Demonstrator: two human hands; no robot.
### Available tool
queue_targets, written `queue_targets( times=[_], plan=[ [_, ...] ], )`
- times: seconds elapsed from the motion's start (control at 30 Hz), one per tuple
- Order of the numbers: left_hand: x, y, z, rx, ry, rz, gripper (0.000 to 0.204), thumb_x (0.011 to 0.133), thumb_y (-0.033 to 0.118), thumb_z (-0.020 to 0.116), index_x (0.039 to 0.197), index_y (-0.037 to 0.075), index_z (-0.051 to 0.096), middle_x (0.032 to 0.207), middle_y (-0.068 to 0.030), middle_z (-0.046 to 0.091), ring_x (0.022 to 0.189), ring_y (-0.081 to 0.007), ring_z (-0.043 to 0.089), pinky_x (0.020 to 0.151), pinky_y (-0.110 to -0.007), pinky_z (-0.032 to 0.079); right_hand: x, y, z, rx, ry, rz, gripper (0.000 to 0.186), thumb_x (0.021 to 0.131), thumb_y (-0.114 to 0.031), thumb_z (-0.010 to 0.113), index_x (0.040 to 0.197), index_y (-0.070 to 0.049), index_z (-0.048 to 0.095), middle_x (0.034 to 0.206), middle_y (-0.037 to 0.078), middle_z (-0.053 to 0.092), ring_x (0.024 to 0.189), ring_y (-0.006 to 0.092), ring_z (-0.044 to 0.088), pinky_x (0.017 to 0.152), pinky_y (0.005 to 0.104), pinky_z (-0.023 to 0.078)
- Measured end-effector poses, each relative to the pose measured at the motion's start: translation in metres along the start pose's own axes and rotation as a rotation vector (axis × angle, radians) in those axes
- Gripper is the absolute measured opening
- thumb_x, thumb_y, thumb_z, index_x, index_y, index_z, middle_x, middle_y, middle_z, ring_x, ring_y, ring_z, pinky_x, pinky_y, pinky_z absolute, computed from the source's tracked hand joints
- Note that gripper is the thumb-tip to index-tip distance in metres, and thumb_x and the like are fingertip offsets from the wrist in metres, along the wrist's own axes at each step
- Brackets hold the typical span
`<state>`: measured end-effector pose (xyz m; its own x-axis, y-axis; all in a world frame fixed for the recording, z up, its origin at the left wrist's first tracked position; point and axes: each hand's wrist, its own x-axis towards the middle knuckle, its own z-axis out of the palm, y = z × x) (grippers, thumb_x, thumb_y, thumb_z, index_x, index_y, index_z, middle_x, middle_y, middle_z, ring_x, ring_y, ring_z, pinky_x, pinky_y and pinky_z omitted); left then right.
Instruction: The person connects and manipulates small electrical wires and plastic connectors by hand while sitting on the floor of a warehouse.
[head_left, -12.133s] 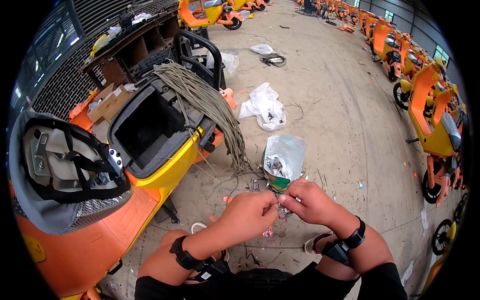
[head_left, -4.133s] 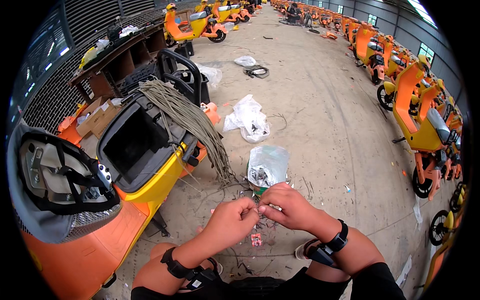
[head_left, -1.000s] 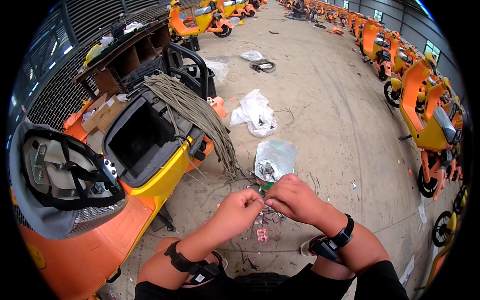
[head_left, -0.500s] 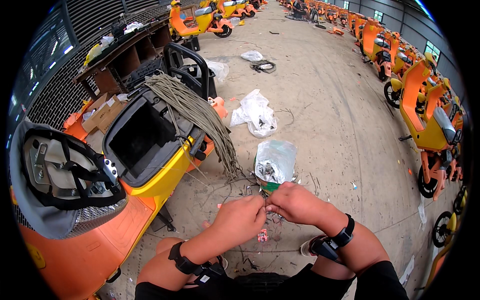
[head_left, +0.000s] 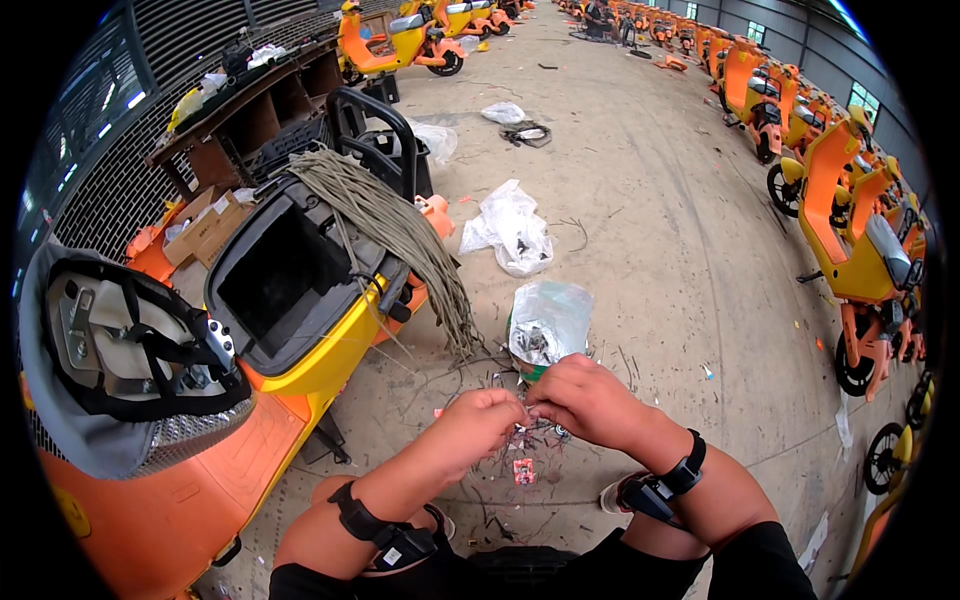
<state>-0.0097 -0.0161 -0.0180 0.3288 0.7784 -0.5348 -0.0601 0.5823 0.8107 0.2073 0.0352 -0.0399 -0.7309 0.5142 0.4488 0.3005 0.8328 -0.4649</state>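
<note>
My left hand [head_left: 480,422] and my right hand [head_left: 585,398] meet low in the middle, fingertips pinched close together. Whatever lies between them is too small and hidden to name. Just beyond my right hand stands a container lined with a clear plastic bag [head_left: 550,315], with greyish bits inside and green showing at its lower edge. Under my hands, dark wire scraps [head_left: 490,375] litter the concrete floor, along with a small red-and-white piece [head_left: 524,471].
On the left is a yellow-and-orange scooter [head_left: 335,355], its dark storage box open. A thick bundle of grey-green cables [head_left: 395,225] drapes over it. An upturned seat [head_left: 135,345] rests nearby. White plastic bags [head_left: 515,230] lie ahead; rows of scooters [head_left: 860,225] line the right.
My hands have drawn slightly apart, the left one moving a little left and the right one turning slightly. More of the littered floor shows below them.
</note>
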Motion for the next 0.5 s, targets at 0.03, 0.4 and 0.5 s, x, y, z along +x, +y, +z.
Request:
queue_targets(
  times=[0.03, 0.4, 0.5],
  plan=[
    [-0.001, 0.002, 0.0, -0.032, -0.012, -0.011, 0.012, 0.097, 0.014, 0.058, 0.093, 0.004, 0.064, 0.066, 0.0079, 0.044, 0.052, -0.0027, 0.032, 0.047, -0.023, 0.026, 0.0, 0.0, 0.0, -0.005, 0.016, -0.012, 0.02, 0.084, -0.014, 0.077, 0.101, -0.014, 0.067, 0.097, 0.002, 0.069, 0.095, 0.0261, 0.066, 0.088, 0.0386, 0.049],
    [-0.006, -0.005, 0.005, 0.545, 0.173, 0.303, 0.014, 0.099, 0.016, 0.062, 0.096, 0.002, 0.065, 0.073, 0.0048, 0.058, 0.063, -0.0032, 0.047, 0.056, -0.022, 0.037, 0.0, -0.001, -0.002, -0.043, 0.053, -0.057, 0.016, 0.085, -0.016, 0.078, 0.098, -0.013, 0.069, 0.1, 0.0, 0.069, 0.099, 0.0233, 0.066, 0.089, 0.0377, 0.049],
    [-0.009, -0.002, 0.006, 0.598, 0.189, 0.387, 0.013, 0.098, 0.014, 0.062, 0.098, 0.002, 0.065, 0.077, 0.0038, 0.062, 0.066, -0.0037, 0.05, 0.058, -0.023, 0.041, 0.001, -0.001, -0.004, -0.023, 0.036, -0.037, 0.013, 0.087, -0.017, 0.076, 0.098, -0.013, 0.069, 0.099, 0.0, 0.069, 0.099, 0.0237, 0.066, 0.09, 0.0382, 0.049]
  ],
)
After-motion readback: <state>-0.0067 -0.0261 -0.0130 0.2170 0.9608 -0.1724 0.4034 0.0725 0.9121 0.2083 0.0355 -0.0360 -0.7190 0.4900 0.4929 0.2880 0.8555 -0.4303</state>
